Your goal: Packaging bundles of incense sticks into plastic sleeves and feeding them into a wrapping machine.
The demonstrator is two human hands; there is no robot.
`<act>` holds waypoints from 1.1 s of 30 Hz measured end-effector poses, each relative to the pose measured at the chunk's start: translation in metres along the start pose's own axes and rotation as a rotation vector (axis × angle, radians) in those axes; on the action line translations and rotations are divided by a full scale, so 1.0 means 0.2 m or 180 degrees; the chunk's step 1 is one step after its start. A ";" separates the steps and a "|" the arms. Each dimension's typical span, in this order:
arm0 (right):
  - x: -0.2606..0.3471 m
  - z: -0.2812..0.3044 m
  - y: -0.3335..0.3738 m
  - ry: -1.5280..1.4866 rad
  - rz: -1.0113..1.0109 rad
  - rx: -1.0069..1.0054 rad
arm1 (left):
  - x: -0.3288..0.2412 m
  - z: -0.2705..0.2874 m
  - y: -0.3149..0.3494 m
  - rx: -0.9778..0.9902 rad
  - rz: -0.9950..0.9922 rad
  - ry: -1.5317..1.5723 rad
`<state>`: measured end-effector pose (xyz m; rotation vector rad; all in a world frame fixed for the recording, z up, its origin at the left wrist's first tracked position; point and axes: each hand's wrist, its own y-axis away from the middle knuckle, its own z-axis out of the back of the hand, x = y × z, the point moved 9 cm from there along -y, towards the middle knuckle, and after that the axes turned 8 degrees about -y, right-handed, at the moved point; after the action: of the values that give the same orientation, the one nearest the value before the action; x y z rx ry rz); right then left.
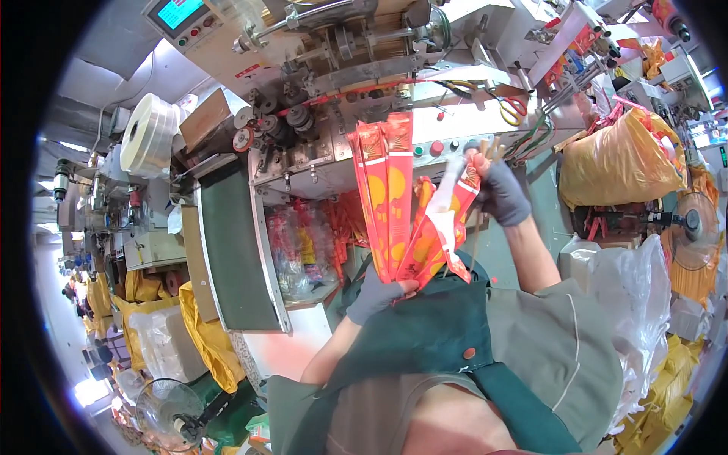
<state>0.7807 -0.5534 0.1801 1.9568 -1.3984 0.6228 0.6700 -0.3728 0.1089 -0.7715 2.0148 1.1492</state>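
Observation:
My left hand (377, 296), in a grey glove with bare fingertips, is closed around the lower ends of several long, narrow red packets (385, 189). The packets bear yellow-orange round shapes and fan upward in front of my apron. My right hand (502, 186), gloved the same way, is raised to the right and pinches the top of a red packet (464, 199) that leans out from the bunch. A white strip (444, 201), partly blurred, lies along this packet. Thin wooden sticks (494, 149) show by my right fingers; whether they are gripped cannot be made out.
Ahead stands a packing machine (341, 45) with rollers and a screen. Red-handled scissors (513, 111) and pliers (455, 89) lie on its ledge. A dark green conveyor belt (241, 250) runs at left. A full yellow sack (622, 163) sits at right, near a fan (691, 220).

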 end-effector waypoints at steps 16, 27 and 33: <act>-0.07 -0.05 0.04 0.0732 0.0227 0.0009 | 0.02 -0.06 0.01 0.0320 0.0236 0.0019; -0.09 -0.16 -0.04 0.0949 -0.0106 0.0351 | 0.00 0.01 0.01 0.0155 0.0033 0.0442; -0.12 -0.28 -0.15 0.1219 0.0168 0.0394 | -0.07 0.09 0.01 -0.0086 -0.0222 0.0248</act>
<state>0.8009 -0.4903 0.1951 1.7767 -1.1967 1.0678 0.6812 -0.3531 0.1133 -0.9059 2.0230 1.1241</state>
